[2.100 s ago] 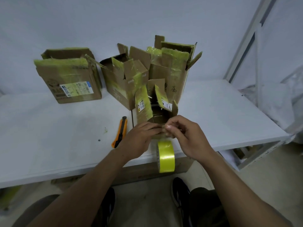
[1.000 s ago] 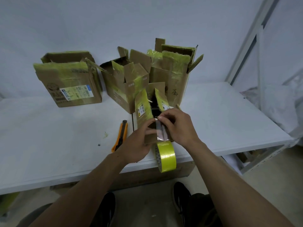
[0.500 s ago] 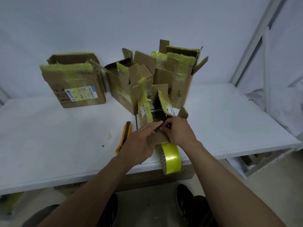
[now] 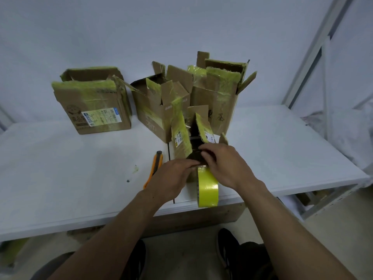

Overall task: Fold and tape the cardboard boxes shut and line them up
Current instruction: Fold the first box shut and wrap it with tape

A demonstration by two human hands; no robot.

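A small cardboard box (image 4: 181, 142) with yellow-green tape remnants stands near the table's front edge, its side flaps upright. My left hand (image 4: 173, 176) lies with fairly straight fingers against the box's near top edge. My right hand (image 4: 226, 166) curls its fingers over the near flap (image 4: 196, 156) and holds it bent inward over the opening. A roll of yellow tape (image 4: 207, 186) hangs against the box's near side, below my hands. Three larger open boxes stand behind: one at the left (image 4: 94, 102), one in the middle (image 4: 157, 110), one at the right (image 4: 218, 93).
An orange utility knife (image 4: 154, 168) lies on the white table (image 4: 70, 168) just left of my left hand. A metal rack frame (image 4: 323, 57) rises at the right, with pale plastic sheeting beyond it. My shoes and the floor show under the table edge.
Both hands shifted from pinching the tape at the box's near edge to pressing the near flap inward. The tape roll still hangs at the front.
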